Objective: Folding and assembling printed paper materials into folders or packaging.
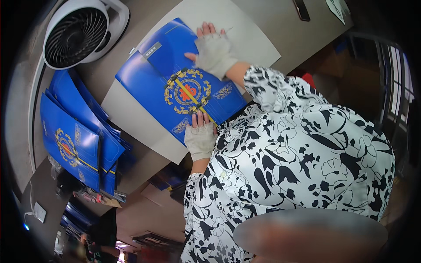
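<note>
A glossy blue printed cardboard piece (144,83), with a gold ring emblem, a red centre and a yellow stripe, lies on a large pale board (254,39). It seems to be folded, with a darker blue panel at its upper part. My left hand (200,139), in a pale fingerless glove, rests flat on its near edge by the end of the stripe. Spread out on the far right edge is my right hand (215,52), gloved the same way, its fingertips reaching past the edge onto the board. Neither hand grips anything that I can see.
To the left, similar blue printed pieces (70,127) lie in a fanned pile. A white fan (76,37) stands at the far left of the grey table (280,19). A phone (301,9) lies at the far right. Another person (103,236) is at the lower left.
</note>
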